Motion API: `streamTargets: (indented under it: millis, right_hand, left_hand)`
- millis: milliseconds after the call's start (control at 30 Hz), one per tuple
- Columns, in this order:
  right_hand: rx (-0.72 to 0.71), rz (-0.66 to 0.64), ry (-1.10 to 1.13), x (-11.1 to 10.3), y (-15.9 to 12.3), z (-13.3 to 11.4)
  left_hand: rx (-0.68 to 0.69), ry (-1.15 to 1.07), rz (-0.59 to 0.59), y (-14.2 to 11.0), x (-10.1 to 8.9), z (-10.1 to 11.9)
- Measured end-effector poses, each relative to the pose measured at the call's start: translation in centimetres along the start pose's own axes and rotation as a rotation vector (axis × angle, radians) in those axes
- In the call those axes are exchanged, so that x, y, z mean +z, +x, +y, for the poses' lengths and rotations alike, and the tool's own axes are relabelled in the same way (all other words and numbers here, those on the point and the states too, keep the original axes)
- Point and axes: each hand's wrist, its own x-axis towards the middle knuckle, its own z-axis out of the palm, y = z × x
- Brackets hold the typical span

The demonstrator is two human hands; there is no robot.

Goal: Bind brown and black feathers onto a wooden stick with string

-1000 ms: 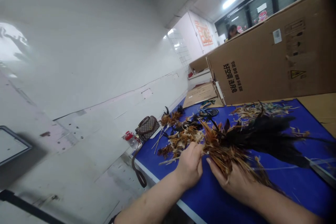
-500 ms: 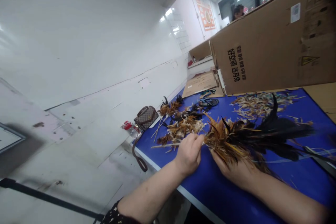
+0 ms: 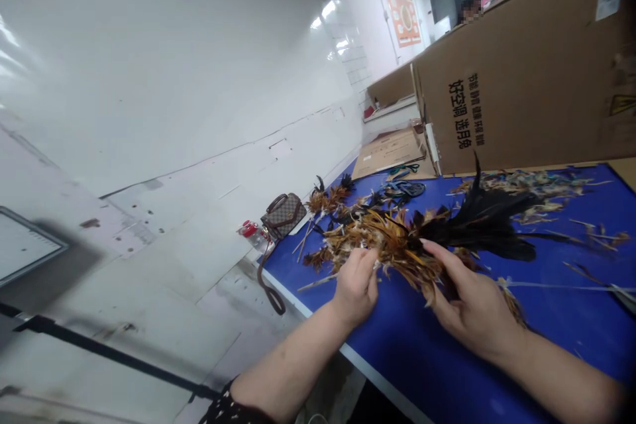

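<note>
Head view: one white wall (image 3: 199, 73), scuffed along its lower part, filling the left side and the middle. One large brown cardboard box (image 3: 536, 86), printed with dark characters, standing along the far right edge of the work surface. One blue table (image 3: 427, 358), pale-edged, running from the foreground toward the box. One feather bunch (image 3: 405, 255), brown and golden at the near end, long black plumes (image 3: 489, 225) spreading rightward; located over the table's middle, between the two hands. One right hand (image 3: 479, 318), digits spread, tips touching the bunch's brown feathers; firmness of hold cannot be told. One left hand (image 3: 355, 283), closed in a fist, clamped on the bunch's left end; the hands stand apart from each other. One flat cardboard sheet (image 3: 390, 154), lying at the table's far end. One pile of pale feather scraps (image 3: 541, 184), near the foot of the box. One checked handbag (image 3: 284, 217), at the table's left edge, strap hanging over. One red-lidded bottle (image 3: 253, 235), just beside the bag. One thin pale stalk (image 3: 315, 283), lying left of the fist.
</note>
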Motion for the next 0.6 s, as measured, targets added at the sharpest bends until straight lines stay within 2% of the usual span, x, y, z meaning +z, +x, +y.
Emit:
streamTargets:
  millis: [100, 233, 400, 600]
  right_hand:
    - [-0.138, -0.041, -0.011, -0.3, 0.5, 0.0]
    - [-0.221, -0.058, -0.056, -0.2, 0.5, -0.2]
    - [-0.294, -0.064, -0.167, 0.0, 0.1, -0.3]
    - [-0.295, -0.091, -0.174, -0.1, 0.1, 0.0]
  left_hand:
    - [-0.014, -0.03, -0.018, 0.0, 0.1, 0.5]
    - [-0.044, -0.092, -0.017, 0.4, 0.4, 1.3]
    - [-0.103, -0.161, -0.002, 0.8, 0.6, 1.8]
    - [-0.158, -0.174, -0.05, 0.8, 0.6, 1.8]
